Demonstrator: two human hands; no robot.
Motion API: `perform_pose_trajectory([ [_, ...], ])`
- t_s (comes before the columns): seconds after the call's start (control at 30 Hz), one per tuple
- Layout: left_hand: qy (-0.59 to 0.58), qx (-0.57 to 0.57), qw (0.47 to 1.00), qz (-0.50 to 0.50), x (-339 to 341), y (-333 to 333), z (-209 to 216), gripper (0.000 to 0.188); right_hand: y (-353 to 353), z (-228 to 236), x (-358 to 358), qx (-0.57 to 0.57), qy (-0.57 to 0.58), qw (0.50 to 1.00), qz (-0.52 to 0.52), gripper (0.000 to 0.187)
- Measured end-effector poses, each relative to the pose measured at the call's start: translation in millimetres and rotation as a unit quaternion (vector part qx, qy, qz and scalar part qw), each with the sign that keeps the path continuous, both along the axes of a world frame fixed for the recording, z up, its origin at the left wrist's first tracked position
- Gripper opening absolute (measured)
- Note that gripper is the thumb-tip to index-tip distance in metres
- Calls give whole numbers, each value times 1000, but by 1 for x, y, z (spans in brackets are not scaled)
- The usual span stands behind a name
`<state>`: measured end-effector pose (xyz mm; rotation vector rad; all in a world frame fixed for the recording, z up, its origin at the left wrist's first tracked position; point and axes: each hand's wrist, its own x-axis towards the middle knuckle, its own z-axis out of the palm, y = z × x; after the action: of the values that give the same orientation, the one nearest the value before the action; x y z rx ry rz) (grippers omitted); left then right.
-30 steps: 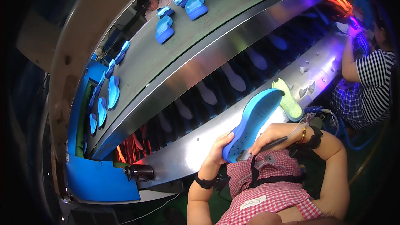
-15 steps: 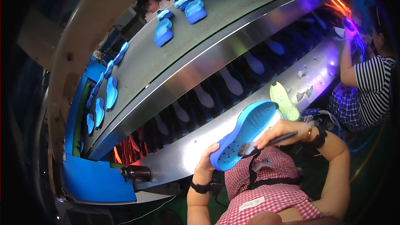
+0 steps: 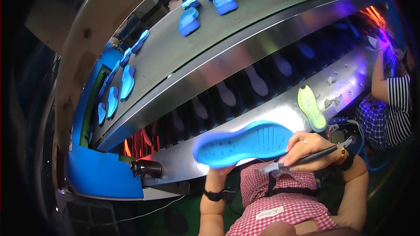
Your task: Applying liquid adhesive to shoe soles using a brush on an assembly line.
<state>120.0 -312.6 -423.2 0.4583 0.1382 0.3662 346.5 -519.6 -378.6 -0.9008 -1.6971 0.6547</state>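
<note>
A blue shoe sole is held up in front of me with its hollow, dotted inner side showing. My left hand grips it from beneath, near its left end; most of those fingers are hidden behind the sole. My right hand pinches a dark-handled brush, its pale bristles pointing left, just below the sole's lower edge and apart from it. The right fingers lie close to the sole's right end; whether they touch it I cannot tell. A yellow-green sole rests on the metal ledge beyond my right hand.
A steel ledge runs across in front, with small grey scraps at right. Beyond it, a conveyor belt carries several blue soles. Orange glow shows inside the machine. A dark cylinder juts out at left. A co-worker sits at right.
The blue sole has swung from a steep slant to nearly level, its left end moving left. The brush has come off the sole's inner side and now sits below its edge.
</note>
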Motion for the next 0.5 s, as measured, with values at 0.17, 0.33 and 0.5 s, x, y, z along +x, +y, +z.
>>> perform_pose_trajectory([
  [0.17, -12, 13, 1000, -17, 31, -18, -50, 97, 35, -38, -22, -164, 110, 969, -149, 18],
  [0.33, -51, -57, 997, 12, 41, -37, -60, 94, 58, -65, -31, -135, 163, 947, -243, 17],
  [0.5, 86, 9, 977, 193, 37, -28, -54, 81, 44, -47, -55, 31, -122, 973, -193, 15],
])
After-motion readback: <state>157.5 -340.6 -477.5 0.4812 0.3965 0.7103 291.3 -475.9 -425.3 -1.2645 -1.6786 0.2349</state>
